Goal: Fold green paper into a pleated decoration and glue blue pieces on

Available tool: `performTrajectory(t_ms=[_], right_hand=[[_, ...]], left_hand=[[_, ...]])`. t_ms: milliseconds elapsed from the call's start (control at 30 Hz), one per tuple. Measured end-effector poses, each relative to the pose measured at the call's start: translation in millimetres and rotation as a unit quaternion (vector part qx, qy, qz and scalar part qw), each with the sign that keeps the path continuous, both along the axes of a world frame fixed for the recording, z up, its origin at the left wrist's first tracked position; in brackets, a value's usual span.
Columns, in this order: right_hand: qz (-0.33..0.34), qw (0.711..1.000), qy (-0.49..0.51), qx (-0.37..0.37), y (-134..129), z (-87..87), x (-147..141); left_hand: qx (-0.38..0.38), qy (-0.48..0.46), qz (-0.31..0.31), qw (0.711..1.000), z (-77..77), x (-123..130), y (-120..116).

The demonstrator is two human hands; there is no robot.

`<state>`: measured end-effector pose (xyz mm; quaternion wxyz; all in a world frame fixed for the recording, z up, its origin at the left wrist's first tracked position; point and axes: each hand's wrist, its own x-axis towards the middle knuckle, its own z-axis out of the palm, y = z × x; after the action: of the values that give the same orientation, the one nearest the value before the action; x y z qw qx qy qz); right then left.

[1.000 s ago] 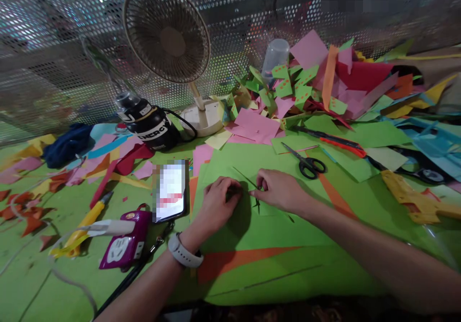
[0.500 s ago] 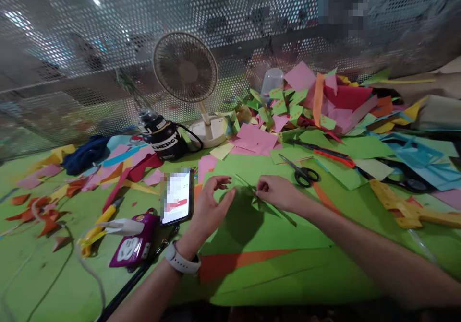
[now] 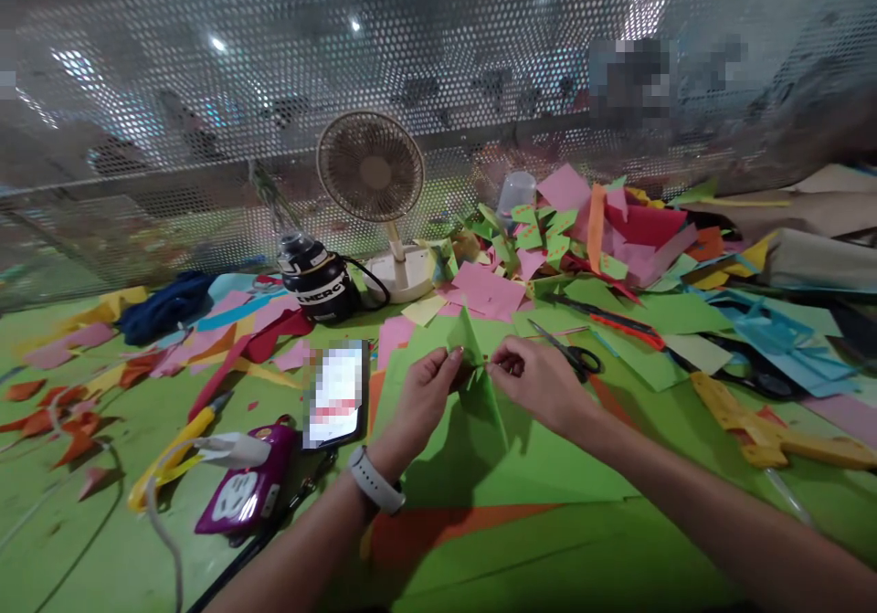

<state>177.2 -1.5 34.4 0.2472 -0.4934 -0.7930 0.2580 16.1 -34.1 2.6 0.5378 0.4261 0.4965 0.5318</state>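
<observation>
A piece of folded green paper (image 3: 483, 412) stands tilted between my hands, above a stack of flat green sheets (image 3: 548, 467). My left hand (image 3: 426, 394) pinches its left side between thumb and fingers; a white watch band circles that wrist. At the paper's upper right edge, the closed fingertips of my right hand (image 3: 538, 380) grip it. Exactly what lies between those fingertips is partly hidden. Black-handled scissors (image 3: 582, 359) lie just behind my right hand. A phone (image 3: 337, 394) with a lit screen lies left of my left hand.
A fan (image 3: 374, 174) and a black bottle (image 3: 319, 282) stand at the back before a perforated metal screen. Coloured paper scraps (image 3: 486, 289) heap at back right. Right lies a yellow glue gun (image 3: 760, 421), beyond it an orange-black cutter (image 3: 617, 319). Left are a purple device (image 3: 250, 490) and cables.
My left hand has moved in from the left and closed on the green paper. The paper has turned from nearly edge-on to show its broad face. The camera view has shifted slightly.
</observation>
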Motion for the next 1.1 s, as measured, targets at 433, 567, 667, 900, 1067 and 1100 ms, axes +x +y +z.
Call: performTrajectory(t_ms=[433,567,667,900,1067,1100], right_hand=[[0.053,0.902,0.252,-0.346,17.0,11.4,9.1],[-0.017,0.881,0.305,-0.361,13.6,-4.3,3.8],[-0.03,0.877,0.325,-0.354,12.0,-9.1,1.4],[-0.015,0.88,0.317,-0.353,15.5,-8.9,6.6],[0.071,0.886,0.204,-0.41,25.5,-8.0,33.9],[0.103,0.88,0.173,-0.431,26.5,-8.4,37.9]], left_hand=[[-0.007,0.0,-0.168,0.986,11.7,-19.4,-3.3],[-0.041,-0.022,-0.15,0.988,12.9,-24.2,-0.4],[-0.105,-0.007,-0.159,0.982,9.9,-28.7,3.5],[-0.116,0.083,-0.246,0.959,3.6,-36.8,8.5],[-0.045,0.26,-0.334,0.905,15.3,-48.7,17.4],[-0.022,0.303,-0.356,0.884,19.6,-50.2,20.1]])
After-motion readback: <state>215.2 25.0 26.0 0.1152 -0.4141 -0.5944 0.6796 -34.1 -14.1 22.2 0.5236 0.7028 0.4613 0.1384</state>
